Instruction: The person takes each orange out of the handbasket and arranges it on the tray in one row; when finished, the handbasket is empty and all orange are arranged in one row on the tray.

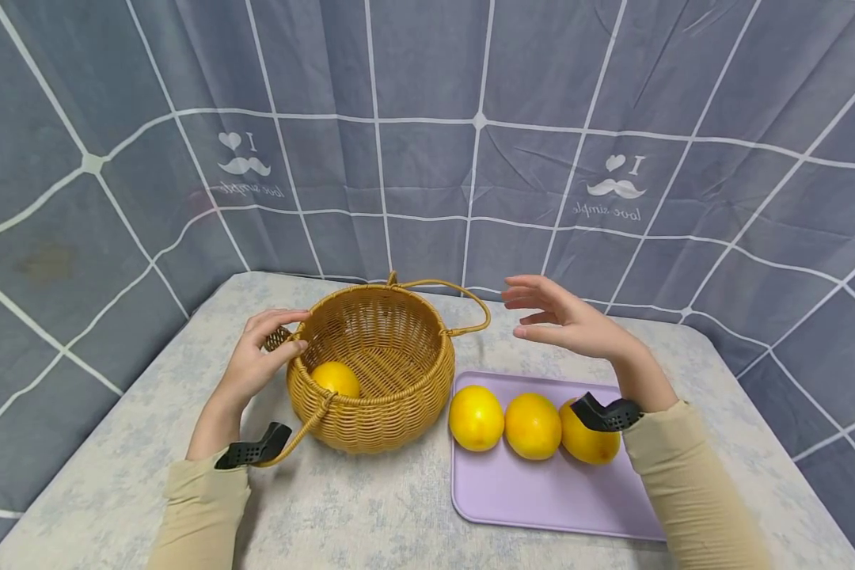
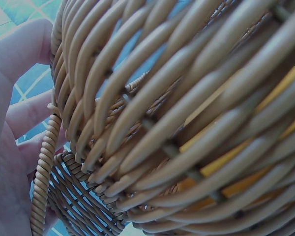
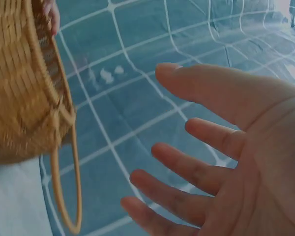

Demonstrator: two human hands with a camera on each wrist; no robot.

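A round wicker basket (image 1: pixel 374 423) stands on the table, its top open. At the basket's left rim is my left hand (image 1: pixel 251 360), gripping the edge with fingers and thumb; the left wrist view shows fingers (image 2: pixel 32 115) against the weave. One round yellow-orange fruit (image 1: pixel 336 379) lies inside, near the front left wall. My right hand (image 1: pixel 559 317) hangs in the air beyond a lilac tray (image 1: pixel 541 495), fingers spread and slightly bent, palm facing the basket, holding nothing. Three similar fruits (image 1: pixel 476 418) sit in a row on the tray, the rightmost partly behind the black wrist device.
One thin basket handle (image 1: pixel 480 313) sticks out to the right, towards my right hand. Another handle (image 1: pixel 302 435) droops at the front left, by my left wrist. A small woven flap (image 1: pixel 276 339) shows beside my left hand. A grey checked curtain (image 1: pixel 427 174) hangs behind the table.
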